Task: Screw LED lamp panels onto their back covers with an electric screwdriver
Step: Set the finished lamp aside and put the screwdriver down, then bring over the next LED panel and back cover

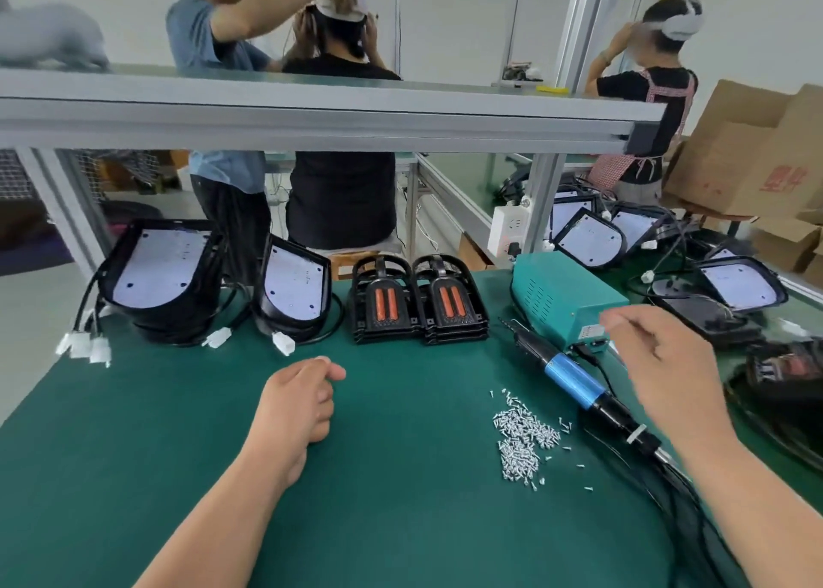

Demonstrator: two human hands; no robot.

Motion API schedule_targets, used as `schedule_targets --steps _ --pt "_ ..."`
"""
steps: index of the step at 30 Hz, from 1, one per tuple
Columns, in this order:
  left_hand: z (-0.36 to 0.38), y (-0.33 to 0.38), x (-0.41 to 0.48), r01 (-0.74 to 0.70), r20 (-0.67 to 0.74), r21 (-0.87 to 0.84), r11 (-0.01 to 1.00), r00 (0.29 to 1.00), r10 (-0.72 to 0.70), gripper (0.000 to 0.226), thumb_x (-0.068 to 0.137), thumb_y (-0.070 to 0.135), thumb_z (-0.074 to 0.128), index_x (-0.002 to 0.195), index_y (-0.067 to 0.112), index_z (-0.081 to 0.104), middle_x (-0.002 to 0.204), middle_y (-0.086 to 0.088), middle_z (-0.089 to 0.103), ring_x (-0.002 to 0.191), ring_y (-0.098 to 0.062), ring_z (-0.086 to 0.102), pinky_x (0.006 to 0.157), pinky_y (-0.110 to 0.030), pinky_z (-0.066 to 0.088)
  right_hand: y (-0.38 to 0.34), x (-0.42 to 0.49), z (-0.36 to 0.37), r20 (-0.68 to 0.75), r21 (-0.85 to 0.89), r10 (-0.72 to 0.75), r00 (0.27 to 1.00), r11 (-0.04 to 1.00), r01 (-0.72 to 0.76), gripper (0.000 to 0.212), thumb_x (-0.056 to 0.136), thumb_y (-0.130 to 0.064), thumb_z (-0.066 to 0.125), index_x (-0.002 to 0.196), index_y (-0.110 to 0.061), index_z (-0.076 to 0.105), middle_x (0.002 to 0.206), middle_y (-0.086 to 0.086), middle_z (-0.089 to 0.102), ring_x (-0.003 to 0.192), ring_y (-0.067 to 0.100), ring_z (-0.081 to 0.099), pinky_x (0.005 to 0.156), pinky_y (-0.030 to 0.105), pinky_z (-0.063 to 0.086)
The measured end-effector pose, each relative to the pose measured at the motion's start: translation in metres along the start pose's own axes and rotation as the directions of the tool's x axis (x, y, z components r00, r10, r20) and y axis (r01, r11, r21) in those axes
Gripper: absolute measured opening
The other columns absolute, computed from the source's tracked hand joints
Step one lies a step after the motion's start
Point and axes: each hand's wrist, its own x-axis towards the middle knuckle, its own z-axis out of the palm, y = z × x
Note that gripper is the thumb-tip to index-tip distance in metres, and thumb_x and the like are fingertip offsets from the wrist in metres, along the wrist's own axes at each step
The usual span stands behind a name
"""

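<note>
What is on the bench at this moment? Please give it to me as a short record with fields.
Surface: green mat
Left hand: over the mat, fingers loosely curled, nothing seen in it
Right hand: open, blurred, holds nothing, near the power box
Electric screwdriver: lies on the mat, untouched
Screws: loose pile beside the screwdriver
Back covers: two black stacks, side by side
LED panels: stacked at far left, white faces, cables attached
Power box: teal, behind the screwdriver

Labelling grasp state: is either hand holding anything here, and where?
Nothing visibly held: left hand lies loosely curled on the green mat; right hand hovers, blurred, by the blue-and-black electric screwdriver, not gripping it.
</note>
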Motion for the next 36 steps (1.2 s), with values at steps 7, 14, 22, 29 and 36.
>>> schedule_targets --steps 7,14,22,29,36 --pt "-0.023 0.007 0.012 0.225 0.074 -0.536 0.814 0.973 -0.220 0.017 0.108 0.013 0.047 0.103 0.004 0.060 0.064 0.003 0.041 0.048 -0.007 0.029 0.034 -0.019 0.022 -0.056 -0.011 0.105 0.434 -0.042 -0.241 0.868 0.957 0.286 0.013 0.104 -0.036 0.061 0.099 -0.038 0.073 0.095 -0.021 0.069 0.087 0.007 0.063 0.073 0.021 0.046" --pt "-0.046 0.014 0.017 0.143 0.017 -0.860 0.489 0.967 -0.253 0.015 0.105 0.004 0.053 0.112 -0.004 0.063 0.084 0.002 0.052 0.059 -0.025 0.049 0.072 -0.035 0.022 -0.109 -0.023 0.196 0.598 0.057 -0.356 0.718 0.912 0.405 0.016 0.106 -0.035 0.057 0.106 -0.029 0.072 0.094 -0.016 0.063 0.086 0.006 0.060 0.074 0.019 0.043" --pt "-0.039 0.010 0.018 0.266 0.130 -0.836 0.481 0.946 -0.298 0.016 0.103 0.000 0.044 0.109 0.004 0.058 0.069 0.001 0.048 0.049 -0.008 0.035 0.033 -0.018 0.025 -0.142 -0.005 0.280 0.601 -0.069 -0.389 0.698 0.846 0.530 0.030 0.109 -0.028 0.051 0.131 -0.015 0.067 0.128 0.004 0.064 0.100 0.027 0.069 0.085 0.044 0.055" --pt "-0.037 0.013 0.016 0.246 0.084 -0.765 0.595 0.955 -0.286 0.011 0.101 0.006 0.048 0.101 0.007 0.059 0.065 0.003 0.044 0.044 -0.007 0.029 0.030 -0.020 0.021 -0.140 0.003 0.315 0.654 -0.117 -0.405 0.639 0.780 0.615 0.024 0.109 -0.026 0.049 0.121 -0.017 0.068 0.114 0.004 0.062 0.093 0.033 0.067 0.080 0.048 0.054" --pt "-0.037 0.011 0.019 0.157 -0.010 -0.728 0.667 0.971 -0.239 0.015 0.098 0.006 0.045 0.102 0.006 0.060 0.063 0.004 0.040 0.044 -0.008 0.026 0.032 -0.021 0.020 -0.124 0.003 0.306 0.493 0.041 -0.499 0.712 0.831 0.554 0.013 0.107 -0.014 0.054 0.104 -0.009 0.065 0.097 0.000 0.057 0.078 0.030 0.061 0.073 0.051 0.050"
